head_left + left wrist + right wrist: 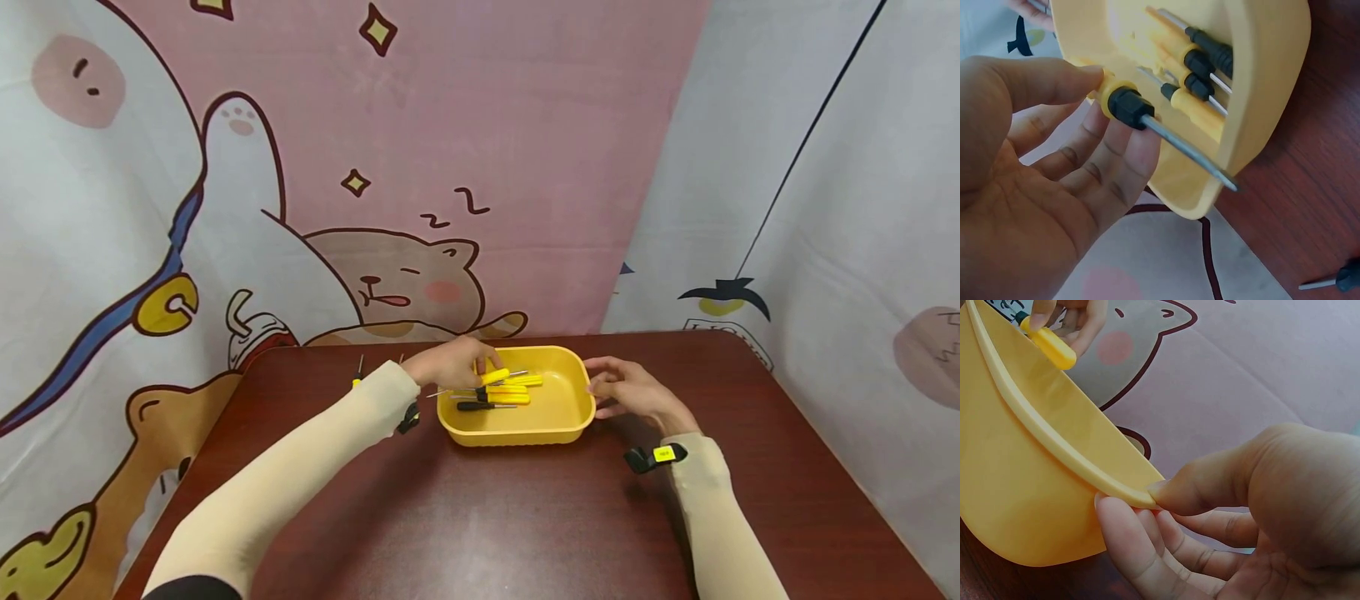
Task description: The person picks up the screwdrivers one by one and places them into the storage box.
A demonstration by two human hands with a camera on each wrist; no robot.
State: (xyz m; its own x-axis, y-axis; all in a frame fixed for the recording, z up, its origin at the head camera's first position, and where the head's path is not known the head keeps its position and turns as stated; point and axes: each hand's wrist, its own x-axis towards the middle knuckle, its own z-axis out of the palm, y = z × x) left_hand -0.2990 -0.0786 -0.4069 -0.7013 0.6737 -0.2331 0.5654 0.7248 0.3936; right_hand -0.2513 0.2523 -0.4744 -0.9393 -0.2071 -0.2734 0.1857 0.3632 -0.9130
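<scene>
My left hand (pixel 453 362) pinches a yellow-handled screwdriver (pixel 1124 103) by its handle, over the left part of a yellow plastic basin (pixel 558 408). In the left wrist view the shaft points away from the fingers, past the basin's rim. Several other screwdrivers lie inside the basin, among them a black-handled one (pixel 476 407) and yellow ones with black collars (pixel 1194 112). On the right side, my right hand (pixel 637 392) grips the rim, thumb on top and fingertips beneath, as the right wrist view shows.
The basin stands toward the back of a dark red-brown table (pixel 465 517). Left of it, another screwdriver (pixel 357 375) lies on the tabletop, with a second tip partly hidden behind my left wrist. A printed cartoon curtain (pixel 540 167) hangs behind the table.
</scene>
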